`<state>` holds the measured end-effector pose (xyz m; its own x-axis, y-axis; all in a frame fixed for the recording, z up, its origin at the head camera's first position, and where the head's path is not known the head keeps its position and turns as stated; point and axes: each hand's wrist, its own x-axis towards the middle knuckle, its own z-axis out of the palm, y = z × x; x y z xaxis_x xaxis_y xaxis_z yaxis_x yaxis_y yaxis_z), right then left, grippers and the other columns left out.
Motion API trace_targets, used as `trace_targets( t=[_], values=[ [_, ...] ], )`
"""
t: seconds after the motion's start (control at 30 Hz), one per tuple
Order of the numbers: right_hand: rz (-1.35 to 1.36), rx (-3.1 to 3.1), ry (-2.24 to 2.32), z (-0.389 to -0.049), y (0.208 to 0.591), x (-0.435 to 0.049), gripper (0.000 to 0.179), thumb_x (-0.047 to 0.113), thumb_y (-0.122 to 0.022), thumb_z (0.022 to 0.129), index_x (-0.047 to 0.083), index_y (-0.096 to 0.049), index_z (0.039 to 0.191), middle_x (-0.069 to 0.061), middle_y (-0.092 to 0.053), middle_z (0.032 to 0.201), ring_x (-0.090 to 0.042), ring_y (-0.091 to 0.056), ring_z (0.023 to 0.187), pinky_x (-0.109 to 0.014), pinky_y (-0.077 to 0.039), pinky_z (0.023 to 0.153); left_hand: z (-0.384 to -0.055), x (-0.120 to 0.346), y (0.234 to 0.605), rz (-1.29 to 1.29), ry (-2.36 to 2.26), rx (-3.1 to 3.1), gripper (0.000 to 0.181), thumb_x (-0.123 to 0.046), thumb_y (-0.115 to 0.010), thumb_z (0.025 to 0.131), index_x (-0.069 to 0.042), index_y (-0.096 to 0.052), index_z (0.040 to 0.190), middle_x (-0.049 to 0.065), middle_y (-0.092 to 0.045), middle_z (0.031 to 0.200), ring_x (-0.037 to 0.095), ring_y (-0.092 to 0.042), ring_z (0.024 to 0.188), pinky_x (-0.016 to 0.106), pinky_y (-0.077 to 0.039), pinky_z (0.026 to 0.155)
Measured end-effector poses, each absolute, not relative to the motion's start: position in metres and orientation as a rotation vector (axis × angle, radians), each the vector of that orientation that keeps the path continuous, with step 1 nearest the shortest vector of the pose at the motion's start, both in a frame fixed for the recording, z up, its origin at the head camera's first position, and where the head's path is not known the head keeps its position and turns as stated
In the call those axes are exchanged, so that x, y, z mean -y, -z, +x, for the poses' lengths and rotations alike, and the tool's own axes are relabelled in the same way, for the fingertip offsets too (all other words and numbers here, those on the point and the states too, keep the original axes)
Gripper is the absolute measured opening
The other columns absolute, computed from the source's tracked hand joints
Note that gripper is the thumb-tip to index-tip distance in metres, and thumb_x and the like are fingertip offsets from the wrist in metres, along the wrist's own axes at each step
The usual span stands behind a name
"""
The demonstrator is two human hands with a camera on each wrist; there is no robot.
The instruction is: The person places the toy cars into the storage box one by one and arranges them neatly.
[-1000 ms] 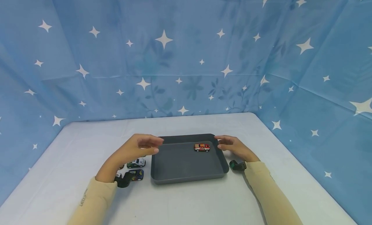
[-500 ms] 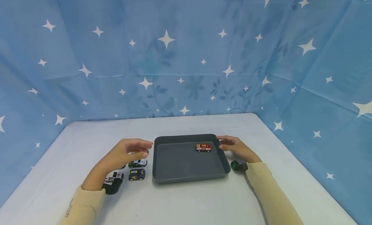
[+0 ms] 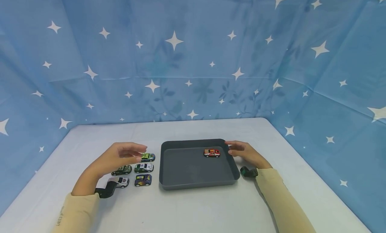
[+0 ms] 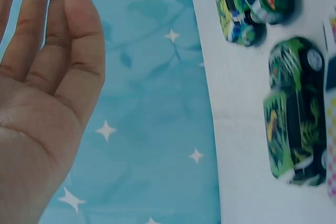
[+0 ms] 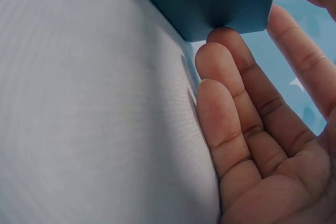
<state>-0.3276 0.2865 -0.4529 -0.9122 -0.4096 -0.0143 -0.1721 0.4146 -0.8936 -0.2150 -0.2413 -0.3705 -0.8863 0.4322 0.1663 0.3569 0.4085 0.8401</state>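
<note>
My left hand [image 3: 114,156] hovers over a group of toy cars, its fingers relaxed and nothing between them. Beside its fingertips is a yellow-green toy car [image 3: 148,157]. A white-and-green car [image 3: 144,168], a dark blue car [image 3: 143,180], a camouflage-green car [image 3: 122,170] and a white car [image 3: 122,182] stand around it; the left wrist camera partly covers the white one. At the back right corner of the dark grey tray [image 3: 193,171], my right hand [image 3: 245,153] rests relaxed fingers against the outer wall. Inside the tray sits a red-and-white toy car [image 3: 212,153], near that hand.
A white-covered table [image 3: 193,209] bears the tray and cars. Behind it and along the right side hangs a blue curtain [image 3: 193,59] with white stars.
My left hand has moved left, from beside the tray's left rim to over the cars, uncovering several of them. The right hand stays at the tray, and the red-and-white car stays put.
</note>
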Motion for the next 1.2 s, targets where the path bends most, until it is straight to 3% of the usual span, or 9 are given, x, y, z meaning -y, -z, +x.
trace_targets(
  t=[1.2],
  values=[
    [-0.511,-2.470,1.469,-0.328,0.452,-0.286,0.063,0.024,-0.073,0.104,-0.001,-0.053,0.157,-0.028,-0.054,0.156,-0.047,-0.052,0.143,-0.072,-0.031,0.121,-0.223,0.308,0.410,0.417,-1.598,-2.485,0.052,-0.011,-0.075,0.102,0.013,-0.059,0.145,0.031,-0.063,0.145,-0.002,-0.068,0.113,0.020,-0.053,0.094]
  ],
)
